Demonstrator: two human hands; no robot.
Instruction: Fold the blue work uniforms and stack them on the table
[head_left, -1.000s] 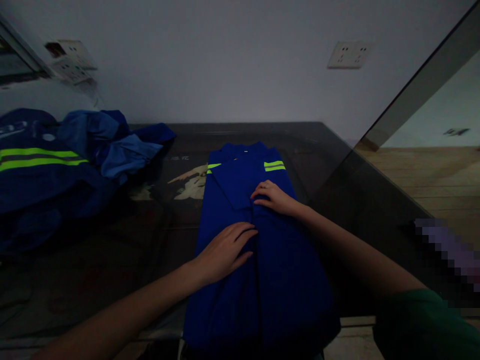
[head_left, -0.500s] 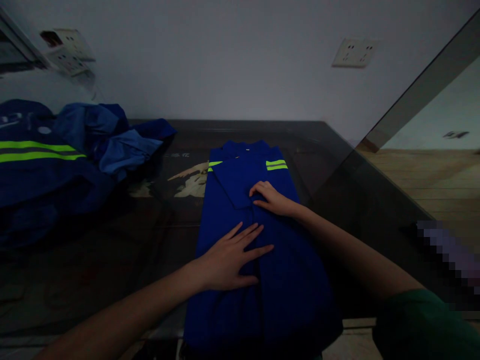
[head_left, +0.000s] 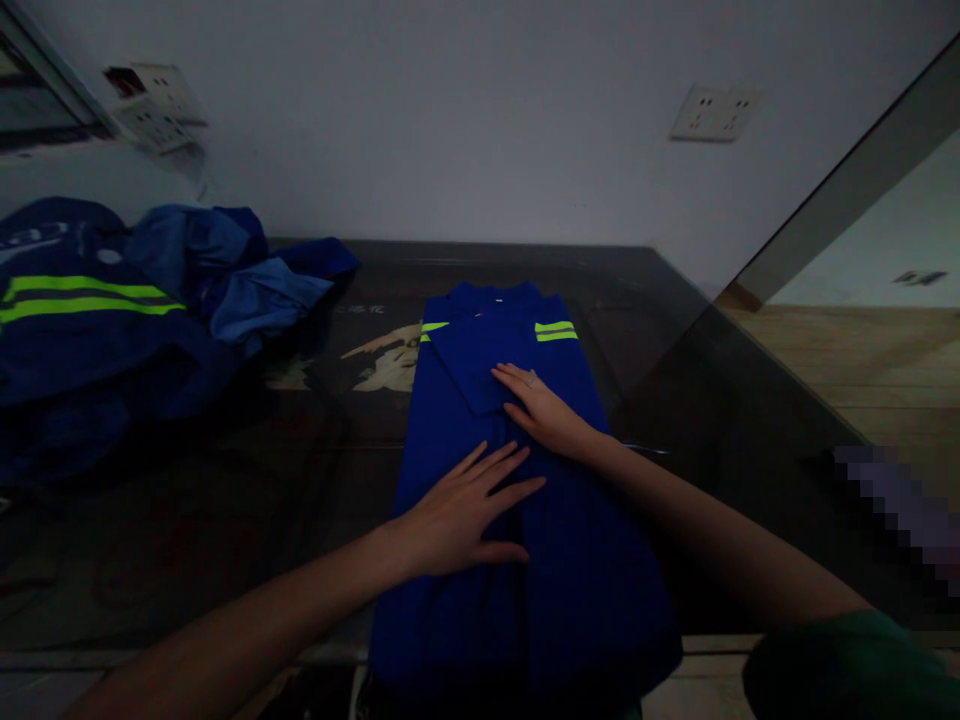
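Observation:
A blue work jacket [head_left: 600,560] with yellow-green reflective stripes lies folded lengthwise on the dark table, its collar toward the wall and its lower end at the table's near edge. One sleeve [head_left: 469,355] is folded across its upper part. My left hand [head_left: 469,510] rests flat on the middle of the jacket with fingers spread. Farther up, my right hand [head_left: 544,405] lies with its fingers extended over the folded sleeve's edge. Neither hand grips the cloth.
A heap of dark blue clothing [head_left: 97,350] with reflective stripes sits at the left of the dark table [head_left: 330,470]. Behind the table rises a white wall [head_left: 420,120] with sockets [head_left: 716,112]. A pixelated patch [head_left: 892,510] is at the right.
My right hand has gone from curled fingers to a flatter, stretched-out pose on the sleeve. My left hand stays nearly in place. The view has shifted slightly.

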